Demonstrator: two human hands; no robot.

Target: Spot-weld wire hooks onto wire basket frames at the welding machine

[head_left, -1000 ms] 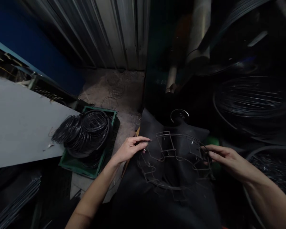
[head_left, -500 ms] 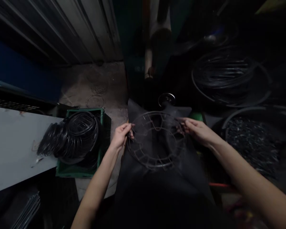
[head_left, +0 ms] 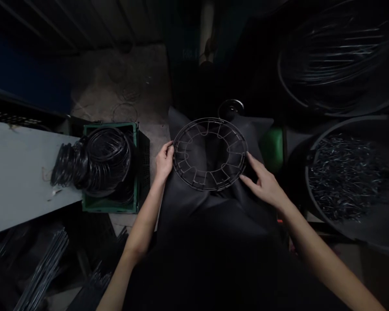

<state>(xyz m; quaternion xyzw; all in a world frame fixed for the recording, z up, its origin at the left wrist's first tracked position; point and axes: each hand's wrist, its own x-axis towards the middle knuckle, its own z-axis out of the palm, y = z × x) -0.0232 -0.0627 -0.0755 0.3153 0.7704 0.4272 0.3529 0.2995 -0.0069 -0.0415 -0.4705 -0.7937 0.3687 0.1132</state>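
A round wire frame [head_left: 210, 184], with an outer ring, a smaller inner ring and looped wire between them, lies over the dark apron on my lap. My left hand [head_left: 164, 160] grips its left rim, fingers wrapped round the edge. At the right rim is my right hand [head_left: 262, 181], thumb and fingers spread apart, their tips touching the wire. Just beyond the frame's far edge stands a small shiny metal disc [head_left: 231, 108].
On the left, a green crate [head_left: 110, 206] holds black wire rings [head_left: 106, 147] beside a pale board [head_left: 22, 172]. To the right are a tub of small metal pieces [head_left: 346, 177] and a container of wires [head_left: 343, 65]. Metal rods [head_left: 45, 268] lie lower left.
The view has shifted, so most surroundings appear higher. The wire frame now shows sharply and lies flatter. My right hand's fingers have spread and sit lower along the rim.
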